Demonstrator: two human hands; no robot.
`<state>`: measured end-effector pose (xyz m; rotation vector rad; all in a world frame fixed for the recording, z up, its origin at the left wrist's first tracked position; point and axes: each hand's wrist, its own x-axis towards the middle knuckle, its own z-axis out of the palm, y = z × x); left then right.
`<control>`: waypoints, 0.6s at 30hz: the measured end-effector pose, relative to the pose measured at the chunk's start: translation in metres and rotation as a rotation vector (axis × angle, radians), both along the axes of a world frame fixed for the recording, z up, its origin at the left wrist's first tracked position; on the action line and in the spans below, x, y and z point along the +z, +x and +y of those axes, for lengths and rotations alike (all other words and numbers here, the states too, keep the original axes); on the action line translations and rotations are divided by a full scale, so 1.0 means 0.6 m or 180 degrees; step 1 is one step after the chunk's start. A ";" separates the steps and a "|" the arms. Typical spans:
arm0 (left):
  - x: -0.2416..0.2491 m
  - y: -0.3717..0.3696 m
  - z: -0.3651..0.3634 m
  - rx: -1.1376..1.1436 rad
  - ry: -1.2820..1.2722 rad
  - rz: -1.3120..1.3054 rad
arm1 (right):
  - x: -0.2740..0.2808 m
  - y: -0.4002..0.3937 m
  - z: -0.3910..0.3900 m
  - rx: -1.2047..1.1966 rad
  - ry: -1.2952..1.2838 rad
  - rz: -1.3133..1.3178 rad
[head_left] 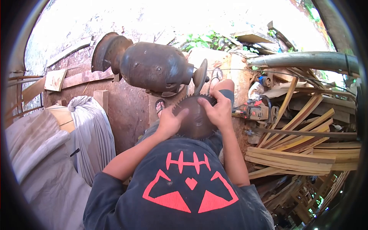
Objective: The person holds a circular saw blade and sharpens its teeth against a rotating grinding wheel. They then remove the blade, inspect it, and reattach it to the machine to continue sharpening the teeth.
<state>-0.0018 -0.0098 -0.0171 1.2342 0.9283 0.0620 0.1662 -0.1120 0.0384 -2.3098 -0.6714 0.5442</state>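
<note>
A dark circular saw blade with a toothed rim is held in front of my torso, its upper edge close to a thin grinding wheel. The wheel sits on the right end of a rusty, rounded electric motor. My left hand grips the blade's left side, thumb lying on its face. At the upper right, my right hand holds the rim, thumb on the face and fingers hidden behind. On the motor's left end is a wide rusty pulley.
A red chainsaw lies to the right beside a pile of wooden strips. Above it runs a grey pipe. Grey cloth drapes over something at the left. A wooden post stands behind it.
</note>
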 end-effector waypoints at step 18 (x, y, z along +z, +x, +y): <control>-0.008 -0.008 -0.013 0.0147 -0.0646 -0.0094 | 0.018 0.010 -0.002 0.0332 -0.0485 0.0265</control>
